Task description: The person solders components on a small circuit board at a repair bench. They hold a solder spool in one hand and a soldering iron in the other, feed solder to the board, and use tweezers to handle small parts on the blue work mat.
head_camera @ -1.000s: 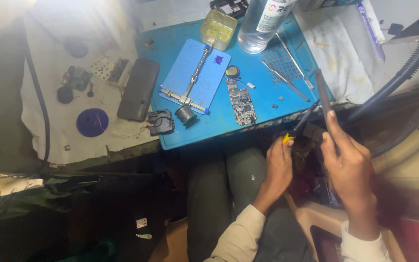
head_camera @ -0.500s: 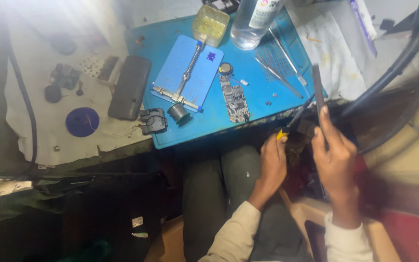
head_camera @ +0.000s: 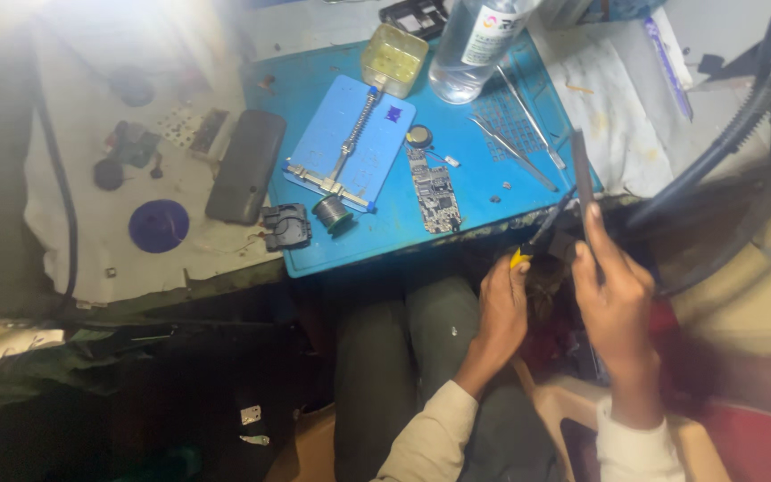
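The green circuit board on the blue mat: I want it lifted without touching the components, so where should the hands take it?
Take the circuit board by its two long edges, pinching from above. It lies flat and narrow, component side up, with bare blue mat along both long sides, though a small round part sits close to its top end.

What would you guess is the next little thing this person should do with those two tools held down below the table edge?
Probably lift both hands up over the blue mat. The left hand holds a small yellow-tipped tool and the right hand a thin dark stick-like tool, both just below the bench edge, while the bare circuit board lies apart from them on the mat, untouched.
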`<state>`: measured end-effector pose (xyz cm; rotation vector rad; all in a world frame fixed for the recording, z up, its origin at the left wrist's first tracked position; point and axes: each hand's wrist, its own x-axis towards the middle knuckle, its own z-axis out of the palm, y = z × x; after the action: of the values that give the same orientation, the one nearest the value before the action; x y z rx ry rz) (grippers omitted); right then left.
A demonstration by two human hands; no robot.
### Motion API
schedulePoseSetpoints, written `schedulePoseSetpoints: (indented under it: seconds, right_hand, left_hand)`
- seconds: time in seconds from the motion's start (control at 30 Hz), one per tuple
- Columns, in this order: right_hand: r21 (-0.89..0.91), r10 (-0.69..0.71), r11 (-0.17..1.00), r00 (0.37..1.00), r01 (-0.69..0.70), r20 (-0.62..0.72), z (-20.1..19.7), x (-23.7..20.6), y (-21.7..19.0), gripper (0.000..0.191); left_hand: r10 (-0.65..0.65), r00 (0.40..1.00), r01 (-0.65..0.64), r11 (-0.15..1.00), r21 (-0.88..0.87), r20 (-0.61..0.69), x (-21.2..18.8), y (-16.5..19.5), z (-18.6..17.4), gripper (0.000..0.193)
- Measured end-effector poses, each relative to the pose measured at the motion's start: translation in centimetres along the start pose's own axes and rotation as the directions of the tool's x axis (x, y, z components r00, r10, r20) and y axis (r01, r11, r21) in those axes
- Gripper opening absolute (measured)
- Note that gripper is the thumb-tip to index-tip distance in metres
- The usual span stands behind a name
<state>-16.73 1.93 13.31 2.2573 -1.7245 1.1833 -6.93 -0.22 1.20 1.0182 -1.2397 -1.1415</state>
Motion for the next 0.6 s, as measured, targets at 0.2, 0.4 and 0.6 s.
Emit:
schedulePoseSetpoints:
  seconds: [0.2,0.4,0.6]
  right_hand:
    - [-0.047,0.207,0.977,0.978,-0.206,0.017,-0.44,0.15,-0.2,0.049]
    - [0.048,0.023,0.999,1.0,-0.023,-0.01,-0.17,0.87,-0.16,0.044]
    - [0.073,0.269,0.96,0.963,-0.27,0.022,-0.13,0.37,0.0,0.048]
  left_hand:
    - [0.006,1.0,-0.006,1.0,0.022,-0.008,0.07,0.06,0.12,0.03]
    - [0.001,1.0,-0.002,1.0,-0.028,-0.015,-0.02,-0.09,0.68,0.031]
    - [-0.01,1.0,0.01,0.999,-0.036,-0.014,0.03,0.21,0.62,0.031]
